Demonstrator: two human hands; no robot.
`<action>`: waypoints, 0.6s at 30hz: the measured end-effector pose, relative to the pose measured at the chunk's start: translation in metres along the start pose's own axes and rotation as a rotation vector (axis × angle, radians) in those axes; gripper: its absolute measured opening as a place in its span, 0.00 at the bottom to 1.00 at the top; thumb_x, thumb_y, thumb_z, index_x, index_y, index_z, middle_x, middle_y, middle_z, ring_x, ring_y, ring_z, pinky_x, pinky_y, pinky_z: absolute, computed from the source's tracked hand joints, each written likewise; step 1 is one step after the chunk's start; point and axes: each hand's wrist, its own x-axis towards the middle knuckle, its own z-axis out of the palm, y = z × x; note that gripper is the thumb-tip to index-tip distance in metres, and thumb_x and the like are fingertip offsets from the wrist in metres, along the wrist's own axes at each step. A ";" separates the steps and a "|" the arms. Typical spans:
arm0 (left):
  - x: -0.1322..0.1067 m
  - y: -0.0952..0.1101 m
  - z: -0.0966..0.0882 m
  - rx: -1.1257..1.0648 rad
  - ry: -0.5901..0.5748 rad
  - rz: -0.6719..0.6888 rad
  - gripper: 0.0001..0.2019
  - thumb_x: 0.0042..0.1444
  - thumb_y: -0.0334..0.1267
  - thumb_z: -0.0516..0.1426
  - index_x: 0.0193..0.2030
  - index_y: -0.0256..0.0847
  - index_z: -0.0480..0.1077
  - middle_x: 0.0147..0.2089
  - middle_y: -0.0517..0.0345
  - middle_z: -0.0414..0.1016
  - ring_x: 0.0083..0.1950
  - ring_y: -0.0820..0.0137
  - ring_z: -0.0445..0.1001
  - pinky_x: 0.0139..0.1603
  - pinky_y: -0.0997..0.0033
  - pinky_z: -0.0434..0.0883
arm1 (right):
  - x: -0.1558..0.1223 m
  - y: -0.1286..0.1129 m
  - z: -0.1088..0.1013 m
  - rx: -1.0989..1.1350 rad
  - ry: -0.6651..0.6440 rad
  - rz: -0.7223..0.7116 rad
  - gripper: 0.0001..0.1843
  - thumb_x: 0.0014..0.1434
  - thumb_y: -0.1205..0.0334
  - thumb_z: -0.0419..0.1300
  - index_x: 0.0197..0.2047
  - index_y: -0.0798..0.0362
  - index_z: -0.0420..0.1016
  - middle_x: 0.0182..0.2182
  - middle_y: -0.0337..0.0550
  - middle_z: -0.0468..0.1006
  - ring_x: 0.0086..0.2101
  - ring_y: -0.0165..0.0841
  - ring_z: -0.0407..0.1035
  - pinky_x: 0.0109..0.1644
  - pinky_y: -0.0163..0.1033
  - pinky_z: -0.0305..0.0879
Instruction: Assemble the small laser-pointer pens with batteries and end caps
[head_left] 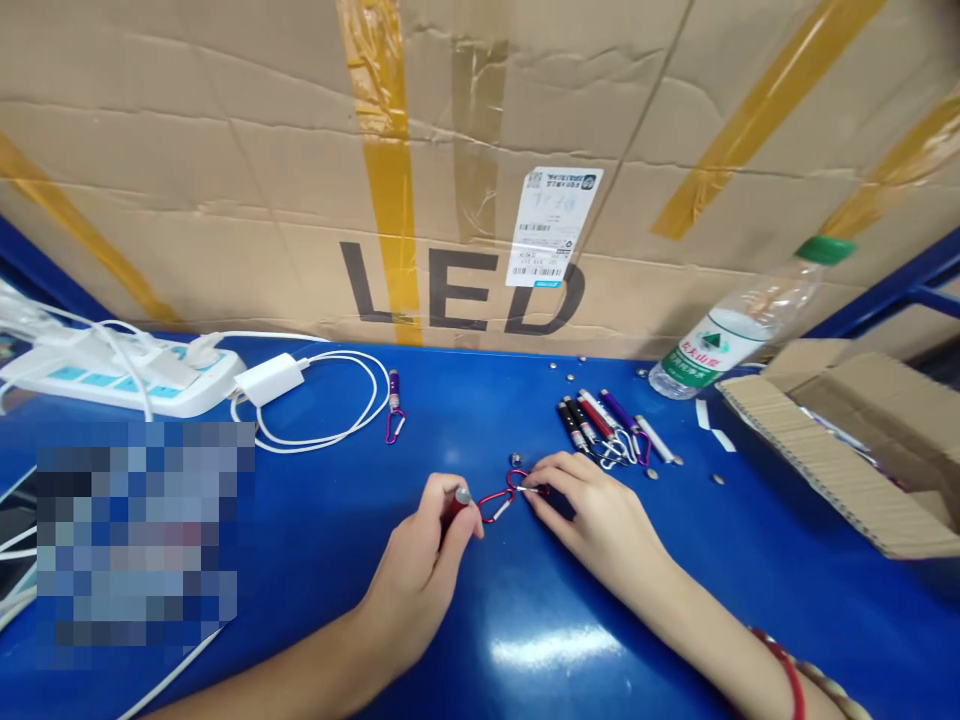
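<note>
My left hand (420, 565) is closed around a small red pen light (455, 503), its silver end pointing up between thumb and forefinger. A red carabiner clip (495, 506) lies just to the right of those fingers. My right hand (600, 510) rests low over the table, its fingertips pinched on a second red carabiner clip (516, 478); what else lies under the fingers is hidden. Close beyond it stands a small silver piece (515, 459). Behind my right hand lies a group of pen lights in black, red (596, 412), purple and white, with clips attached.
Several button cells (651, 474) are scattered on the blue table (337, 520). A purple pen light (394, 390) lies at the back. At right are a plastic bottle (720, 340) and an open cardboard box (817, 470); at left, a power strip (195, 390) with white cables. A large carton (285, 200) walls the back.
</note>
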 end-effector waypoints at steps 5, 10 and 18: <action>-0.001 0.002 0.000 0.004 -0.006 -0.029 0.06 0.63 0.41 0.42 0.39 0.44 0.56 0.31 0.63 0.67 0.28 0.72 0.63 0.31 0.73 0.60 | 0.001 0.002 -0.003 0.021 -0.006 0.010 0.06 0.58 0.65 0.56 0.39 0.50 0.74 0.37 0.40 0.78 0.38 0.34 0.72 0.41 0.39 0.70; -0.003 0.001 0.001 0.000 -0.034 -0.036 0.07 0.63 0.42 0.42 0.38 0.45 0.56 0.31 0.62 0.68 0.33 0.69 0.66 0.33 0.72 0.61 | 0.008 0.014 -0.017 -0.047 0.042 0.080 0.08 0.60 0.61 0.54 0.39 0.48 0.75 0.39 0.39 0.79 0.39 0.32 0.74 0.42 0.35 0.69; -0.003 -0.001 0.005 0.081 -0.109 0.026 0.08 0.63 0.42 0.41 0.37 0.45 0.56 0.28 0.64 0.64 0.27 0.70 0.62 0.30 0.72 0.58 | 0.041 0.075 -0.051 -0.369 0.043 0.328 0.11 0.61 0.66 0.53 0.44 0.52 0.74 0.44 0.44 0.76 0.47 0.37 0.69 0.47 0.40 0.67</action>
